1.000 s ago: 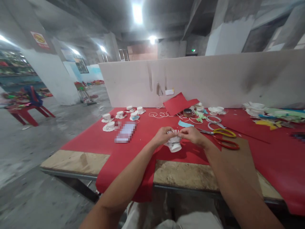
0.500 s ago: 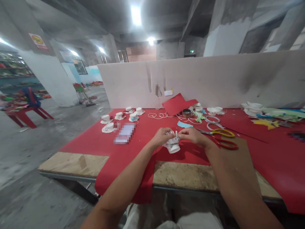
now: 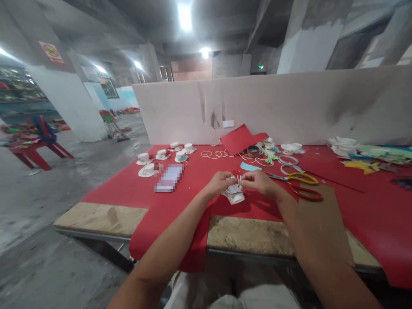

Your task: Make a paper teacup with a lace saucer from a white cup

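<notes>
While my left hand (image 3: 220, 184) grips one white cup (image 3: 236, 197), my right hand (image 3: 260, 182) pinches its fringed rim; location: between both, above red sheeting (image 3: 188, 214), long axis tilted, base towards me.

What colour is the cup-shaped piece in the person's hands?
The cup-shaped piece is white; it shows best in the head view.

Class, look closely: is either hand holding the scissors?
No. The scissors lie apart from the left hand and right hand, which hold a white cup-shaped piece.
</notes>
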### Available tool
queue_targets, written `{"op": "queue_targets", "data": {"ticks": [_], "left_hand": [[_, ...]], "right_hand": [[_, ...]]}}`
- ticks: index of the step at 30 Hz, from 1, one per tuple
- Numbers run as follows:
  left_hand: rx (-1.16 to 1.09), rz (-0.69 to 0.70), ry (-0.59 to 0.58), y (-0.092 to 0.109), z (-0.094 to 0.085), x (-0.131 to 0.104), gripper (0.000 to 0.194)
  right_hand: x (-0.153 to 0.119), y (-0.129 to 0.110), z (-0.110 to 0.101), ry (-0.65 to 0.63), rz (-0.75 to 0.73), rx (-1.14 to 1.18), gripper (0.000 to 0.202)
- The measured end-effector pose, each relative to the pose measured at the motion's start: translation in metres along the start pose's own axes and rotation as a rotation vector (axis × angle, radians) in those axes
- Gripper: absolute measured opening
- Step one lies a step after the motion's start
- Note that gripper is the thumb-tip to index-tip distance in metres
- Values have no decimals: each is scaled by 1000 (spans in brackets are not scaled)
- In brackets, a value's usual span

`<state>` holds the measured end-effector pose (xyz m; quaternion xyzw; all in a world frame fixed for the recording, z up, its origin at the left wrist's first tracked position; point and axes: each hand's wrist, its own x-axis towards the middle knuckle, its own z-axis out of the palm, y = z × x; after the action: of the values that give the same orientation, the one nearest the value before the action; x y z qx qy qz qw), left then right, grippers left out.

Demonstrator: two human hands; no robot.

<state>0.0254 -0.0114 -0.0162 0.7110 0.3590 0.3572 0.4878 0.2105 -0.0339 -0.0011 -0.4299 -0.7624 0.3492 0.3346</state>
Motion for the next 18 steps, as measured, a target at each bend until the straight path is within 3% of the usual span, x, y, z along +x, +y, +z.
{"op": "queue_targets", "data": {"ticks": [4,13,18], "left_hand": [[18,17,9,0,1,0,32],[-5,49,7,1,0,-1,37],[-14,44,35,3,1,-3,39]], "right_hand": [[1,3,0,25,19,-4,27],[-3,-1,-5,-113,42,149,29],[0,2,-1,-54,34,31,26]]}}
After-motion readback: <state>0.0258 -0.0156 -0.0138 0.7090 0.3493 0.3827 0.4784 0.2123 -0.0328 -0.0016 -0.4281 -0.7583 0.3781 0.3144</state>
